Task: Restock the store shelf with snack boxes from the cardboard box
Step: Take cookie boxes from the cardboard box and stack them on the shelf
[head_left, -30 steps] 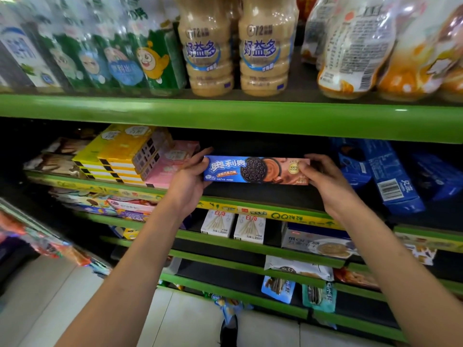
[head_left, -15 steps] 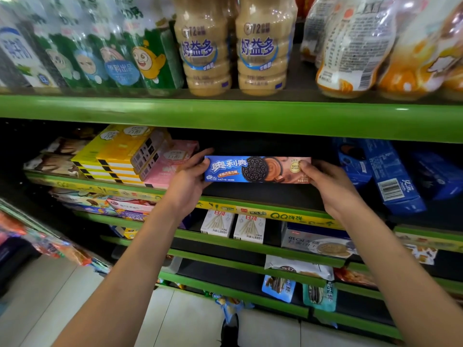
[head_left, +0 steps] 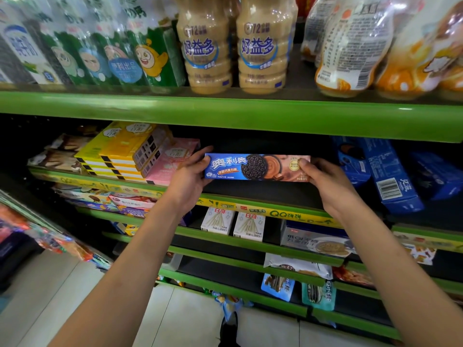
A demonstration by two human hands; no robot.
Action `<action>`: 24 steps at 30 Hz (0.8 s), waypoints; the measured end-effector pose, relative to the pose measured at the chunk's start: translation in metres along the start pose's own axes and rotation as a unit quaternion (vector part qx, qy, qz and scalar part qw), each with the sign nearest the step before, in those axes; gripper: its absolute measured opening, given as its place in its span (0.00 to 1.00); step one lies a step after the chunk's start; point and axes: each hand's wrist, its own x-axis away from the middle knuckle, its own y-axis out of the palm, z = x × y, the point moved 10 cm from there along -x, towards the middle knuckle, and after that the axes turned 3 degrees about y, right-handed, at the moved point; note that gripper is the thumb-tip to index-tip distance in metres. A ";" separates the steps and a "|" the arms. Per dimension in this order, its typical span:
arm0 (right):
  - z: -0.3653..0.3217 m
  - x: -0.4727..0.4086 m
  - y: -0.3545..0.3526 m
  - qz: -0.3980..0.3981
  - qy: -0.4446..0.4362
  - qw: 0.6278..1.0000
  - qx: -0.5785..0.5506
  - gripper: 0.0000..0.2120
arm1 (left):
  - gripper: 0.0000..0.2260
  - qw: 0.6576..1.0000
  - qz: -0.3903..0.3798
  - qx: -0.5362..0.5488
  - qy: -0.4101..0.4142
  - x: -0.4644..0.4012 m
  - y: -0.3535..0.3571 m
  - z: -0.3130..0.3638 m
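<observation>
1. Both hands held one long blue-and-brown Oreo box (head_left: 258,167) level, lengthwise, printed face toward the camera, in the gap of the second shelf (head_left: 263,194) under the green upper shelf edge (head_left: 225,113).
2. Left hand (head_left: 186,179) gripped the box's left end: thumb on top at the upper corner, fingers curled under and behind.
3. Right hand (head_left: 325,186) gripped the right end: thumb over the front top corner, remaining fingers hidden behind the box.
4. Whether the box's lower edge touched the dark shelf surface could not be told; it sat just above the yellow price strip (head_left: 275,212).
5. Left of the box: a pink box stack (head_left: 170,164) just beside the left hand, then a yellow box stack (head_left: 120,151).
6. Right of the box: blue boxes (head_left: 390,179) leaning, near the right hand.
7. Upper shelf carried two beige drink bottles (head_left: 235,48), with green cartons (head_left: 112,53) to their left.
8. Lower shelf held two small white boxes (head_left: 234,222) upright, side by side.
9. Cardboard supply box not in view.
</observation>
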 end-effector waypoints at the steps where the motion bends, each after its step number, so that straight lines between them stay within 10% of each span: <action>1: 0.000 0.000 0.000 0.000 0.000 1.000 -0.001 0.05 | 0.12 1.000 0.002 0.001 0.000 0.000 0.000 0.001; 24: -0.004 0.007 0.004 -0.023 -0.002 1.000 -0.007 0.20 | 0.13 0.998 -0.010 -0.064 0.000 0.010 0.012 0.006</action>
